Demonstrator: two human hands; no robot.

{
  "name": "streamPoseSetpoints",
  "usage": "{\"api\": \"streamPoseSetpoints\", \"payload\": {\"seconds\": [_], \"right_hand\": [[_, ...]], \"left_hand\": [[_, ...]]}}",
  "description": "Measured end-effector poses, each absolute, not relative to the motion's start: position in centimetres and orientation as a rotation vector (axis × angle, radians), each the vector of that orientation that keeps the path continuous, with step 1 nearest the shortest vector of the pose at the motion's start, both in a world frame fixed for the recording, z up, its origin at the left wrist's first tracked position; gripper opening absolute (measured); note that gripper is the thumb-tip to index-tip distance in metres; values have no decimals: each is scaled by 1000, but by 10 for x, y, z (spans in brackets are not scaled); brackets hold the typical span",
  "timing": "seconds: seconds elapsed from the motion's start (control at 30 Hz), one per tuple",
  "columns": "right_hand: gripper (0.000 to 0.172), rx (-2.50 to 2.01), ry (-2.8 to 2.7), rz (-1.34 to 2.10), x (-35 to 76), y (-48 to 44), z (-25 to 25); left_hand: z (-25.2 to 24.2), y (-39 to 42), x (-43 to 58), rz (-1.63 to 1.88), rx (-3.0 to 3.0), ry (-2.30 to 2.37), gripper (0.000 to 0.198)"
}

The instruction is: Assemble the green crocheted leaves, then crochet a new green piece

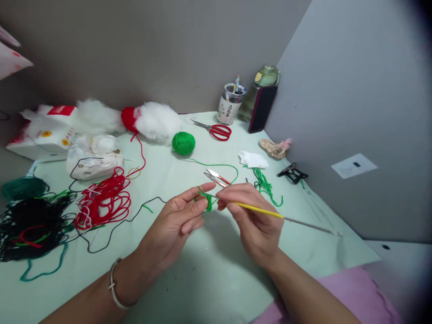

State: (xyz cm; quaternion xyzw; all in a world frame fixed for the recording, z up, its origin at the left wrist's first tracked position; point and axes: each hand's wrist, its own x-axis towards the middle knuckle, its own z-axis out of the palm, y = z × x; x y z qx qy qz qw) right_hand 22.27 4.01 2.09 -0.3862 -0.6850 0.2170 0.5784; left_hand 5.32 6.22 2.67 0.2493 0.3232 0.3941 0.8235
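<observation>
My left hand (184,209) pinches a small piece of green crochet work (209,203) between thumb and fingers, with green yarn looped at the forefinger. In my right hand (254,220) is a crochet hook (263,209) with a yellow grip and a long metal shaft pointing right. Its tip reaches the green piece, though the exact stitch is too small to make out. A strand of green yarn curves over the table from a green yarn ball (183,143). Just beyond my fingers lie thread snips (218,177), partly hidden by my right hand.
Red-handled scissors (216,129), a cup of pens (230,105), a green bottle (266,78) and a phone (263,109) stand or lie at the back. White stuffing (158,121), tangled red yarn (104,200) and black yarn (30,225) are at left. Green yarn scraps (265,182) lie right.
</observation>
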Motion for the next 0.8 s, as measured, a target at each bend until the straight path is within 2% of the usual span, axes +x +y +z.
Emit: {"api": "streamPoseSetpoints", "payload": {"seconds": [0.13, 0.27, 0.4, 0.67, 0.8], "right_hand": [[19, -926, -1381, 666, 224, 42, 21], [17, -873, -1167, 918, 225, 46, 20], [16, -804, -1186, 1125, 222, 48, 19], [19, -868, -1258, 1105, 219, 46, 18], [19, -859, -1261, 1106, 220, 47, 17]], "left_hand": [[28, 64, 51, 879, 568, 741, 17], [26, 64, 49, 876, 597, 764, 12], [22, 62, 52, 892, 706, 790, 19], [18, 59, 55, 968, 788, 750, 31], [18, 59, 54, 1043, 809, 825, 31]]}}
